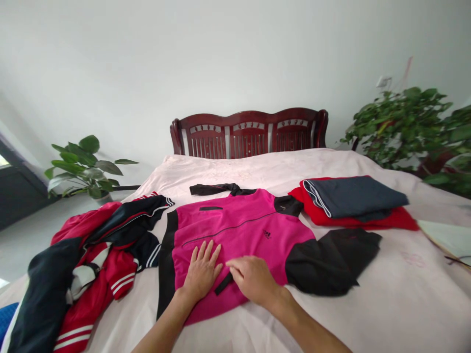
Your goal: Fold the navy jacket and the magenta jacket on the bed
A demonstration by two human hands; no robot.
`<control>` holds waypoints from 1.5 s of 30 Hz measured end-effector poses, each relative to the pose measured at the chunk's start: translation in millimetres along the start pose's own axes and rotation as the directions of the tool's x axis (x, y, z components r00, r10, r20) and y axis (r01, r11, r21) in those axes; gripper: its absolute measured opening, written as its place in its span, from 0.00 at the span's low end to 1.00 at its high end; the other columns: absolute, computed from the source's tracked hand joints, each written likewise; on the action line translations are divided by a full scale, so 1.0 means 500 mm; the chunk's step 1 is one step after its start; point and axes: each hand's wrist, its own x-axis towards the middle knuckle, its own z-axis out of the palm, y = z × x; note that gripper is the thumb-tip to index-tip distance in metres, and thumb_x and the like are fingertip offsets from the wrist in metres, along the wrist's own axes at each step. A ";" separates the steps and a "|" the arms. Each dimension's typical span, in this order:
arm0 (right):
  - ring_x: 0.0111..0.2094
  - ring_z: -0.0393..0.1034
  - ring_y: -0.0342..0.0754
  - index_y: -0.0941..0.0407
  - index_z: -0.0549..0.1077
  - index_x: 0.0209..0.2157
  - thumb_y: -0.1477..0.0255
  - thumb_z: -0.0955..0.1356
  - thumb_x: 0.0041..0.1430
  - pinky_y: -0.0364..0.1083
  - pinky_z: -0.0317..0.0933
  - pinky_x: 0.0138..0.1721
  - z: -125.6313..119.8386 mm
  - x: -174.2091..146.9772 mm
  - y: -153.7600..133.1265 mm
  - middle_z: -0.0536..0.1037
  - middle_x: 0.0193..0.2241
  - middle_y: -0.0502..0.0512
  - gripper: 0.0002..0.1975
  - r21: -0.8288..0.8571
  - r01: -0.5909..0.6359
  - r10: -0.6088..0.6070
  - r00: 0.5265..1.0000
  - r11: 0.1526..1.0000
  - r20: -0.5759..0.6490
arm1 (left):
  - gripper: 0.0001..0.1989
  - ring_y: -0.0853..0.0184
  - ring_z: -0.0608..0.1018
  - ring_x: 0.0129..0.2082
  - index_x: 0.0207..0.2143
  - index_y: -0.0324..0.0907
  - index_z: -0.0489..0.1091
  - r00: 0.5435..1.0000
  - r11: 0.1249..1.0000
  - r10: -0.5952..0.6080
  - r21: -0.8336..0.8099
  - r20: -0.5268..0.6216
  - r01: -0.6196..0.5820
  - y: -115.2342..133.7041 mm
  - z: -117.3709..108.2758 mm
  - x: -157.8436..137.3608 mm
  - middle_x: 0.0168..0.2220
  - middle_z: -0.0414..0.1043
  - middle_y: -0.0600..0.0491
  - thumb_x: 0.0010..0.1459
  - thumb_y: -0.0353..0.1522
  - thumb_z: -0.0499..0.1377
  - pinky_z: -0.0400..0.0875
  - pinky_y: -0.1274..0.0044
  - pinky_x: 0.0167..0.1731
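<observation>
A magenta jacket (235, 223) with black sleeves, collar and hem lies spread on the bed, its front zip closed and its collar to the right. My left hand (202, 272) rests flat on the lower front with its fingers spread. Beside it, my right hand (255, 279) is closed, thumb and fingers drawn together at the black-trimmed pocket (223, 283). What those fingers hold, if anything, is hidden. The near black sleeve (333, 262) stretches to the right. The far sleeve (213, 189) lies bent behind the jacket.
A heap of red and navy striped clothes (106, 245) lies at the left. Folded dark grey and red clothes (356, 196) are stacked at the right. Beyond the pale pink bedsheet (397, 294) stands a dark red wooden headboard (248, 135). Potted plants (86, 166) flank the bed.
</observation>
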 end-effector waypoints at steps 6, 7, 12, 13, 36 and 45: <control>0.68 0.46 0.57 0.55 0.59 0.66 0.58 0.58 0.67 0.60 0.38 0.66 0.041 0.059 0.115 0.59 0.67 0.59 0.29 -0.183 -0.181 0.167 0.982 0.966 -0.090 | 0.27 0.51 0.61 0.66 0.65 0.50 0.59 0.999 1.000 -0.018 -0.004 0.038 0.018 -0.005 -0.011 -0.006 0.66 0.59 0.48 0.65 0.40 0.52 0.57 0.57 0.61; 0.68 0.45 0.58 0.55 0.59 0.66 0.57 0.58 0.67 0.61 0.37 0.66 0.049 0.056 0.145 0.56 0.67 0.59 0.31 -0.225 -0.239 0.225 0.971 0.945 -0.084 | 0.26 0.51 0.61 0.66 0.64 0.50 0.60 0.998 0.999 -0.035 -0.010 0.052 0.035 -0.005 -0.019 -0.006 0.66 0.60 0.48 0.65 0.40 0.52 0.58 0.57 0.61; 0.69 0.44 0.60 0.58 0.56 0.67 0.57 0.58 0.67 0.60 0.36 0.66 0.055 0.029 0.239 0.53 0.68 0.61 0.33 -0.334 -0.432 0.410 0.902 0.838 -0.137 | 0.19 0.52 0.77 0.50 0.54 0.42 0.71 0.965 0.976 -0.206 -0.029 0.165 0.214 -0.009 -0.077 0.049 0.50 0.75 0.42 0.63 0.37 0.53 0.67 0.60 0.52; 0.69 0.43 0.60 0.58 0.56 0.67 0.57 0.58 0.67 0.60 0.35 0.66 0.054 0.027 0.243 0.53 0.68 0.61 0.33 -0.343 -0.436 0.412 0.900 0.832 -0.144 | 0.18 0.54 0.78 0.47 0.52 0.40 0.72 0.956 0.970 -0.231 -0.035 0.182 0.241 -0.014 -0.086 0.074 0.47 0.76 0.42 0.64 0.37 0.52 0.68 0.61 0.50; 0.68 0.48 0.60 0.55 0.60 0.66 0.58 0.60 0.66 0.61 0.40 0.66 0.074 0.019 0.249 0.58 0.67 0.61 0.30 -0.329 -0.405 0.332 0.908 0.853 -0.256 | 0.15 0.60 0.77 0.48 0.48 0.47 0.71 0.869 0.913 -0.405 0.070 0.285 0.403 -0.342 -0.002 0.264 0.49 0.75 0.47 0.63 0.34 0.50 0.68 0.72 0.44; 0.67 0.49 0.59 0.53 0.61 0.65 0.57 0.59 0.66 0.59 0.42 0.66 0.071 0.015 0.253 0.58 0.67 0.58 0.30 -0.311 -0.399 0.333 0.910 0.862 -0.246 | 0.20 0.55 0.78 0.45 0.50 0.36 0.69 0.876 0.904 -0.423 0.175 0.232 0.391 -0.332 0.039 0.297 0.48 0.72 0.37 0.65 0.27 0.42 0.70 0.66 0.42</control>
